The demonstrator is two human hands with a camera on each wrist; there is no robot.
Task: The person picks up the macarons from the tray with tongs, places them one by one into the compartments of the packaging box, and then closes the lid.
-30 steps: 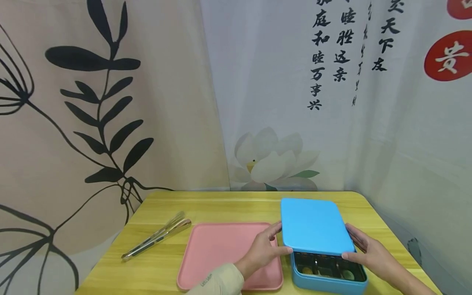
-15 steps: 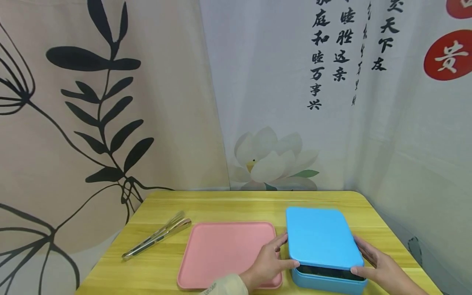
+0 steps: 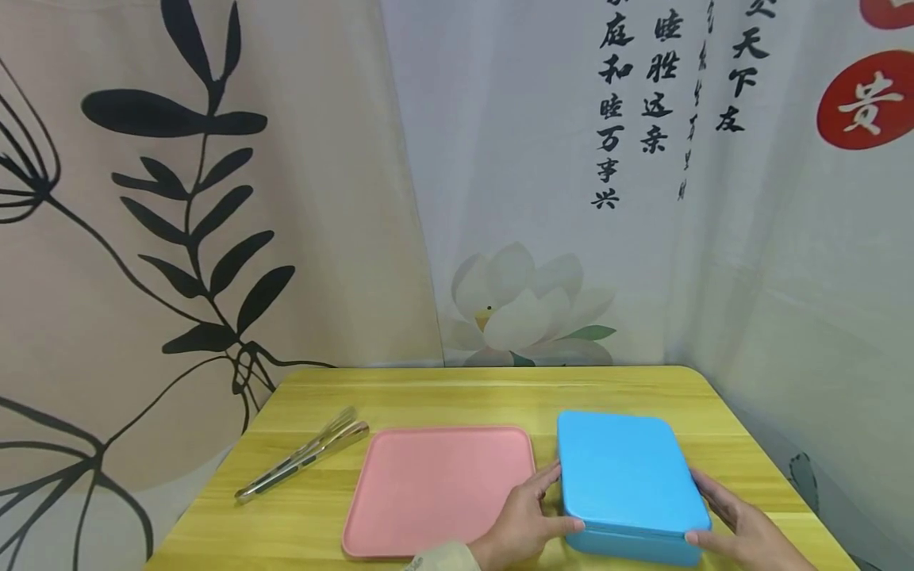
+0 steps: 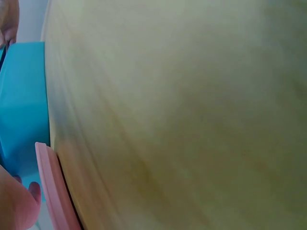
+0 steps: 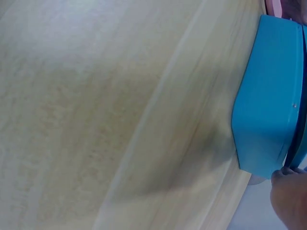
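Observation:
A bright blue lid [image 3: 628, 472] lies over a matching rectangular blue box [image 3: 635, 547], on the right of the table. My left hand [image 3: 524, 515] holds the lid at its left side, thumb at the near left corner. My right hand [image 3: 743, 523] grips the opposite side, thumb at the near right corner. In the right wrist view a dark gap shows between lid and box wall [image 5: 268, 91], with my fingers [image 5: 290, 196] at a corner. The inside of the box is hidden from above.
A pink tray [image 3: 443, 492] lies left of the box, partly beneath my left forearm. Metal tongs [image 3: 303, 460] rest farther left on the yellow wood-grain table [image 3: 457, 396]. A printed curtain [image 3: 357, 198] hangs behind the table.
Both hands have brought the lid down and nearer to me, over the box. The dark compartments with small items, visible a second ago, are now covered. Tray and tongs stay put.

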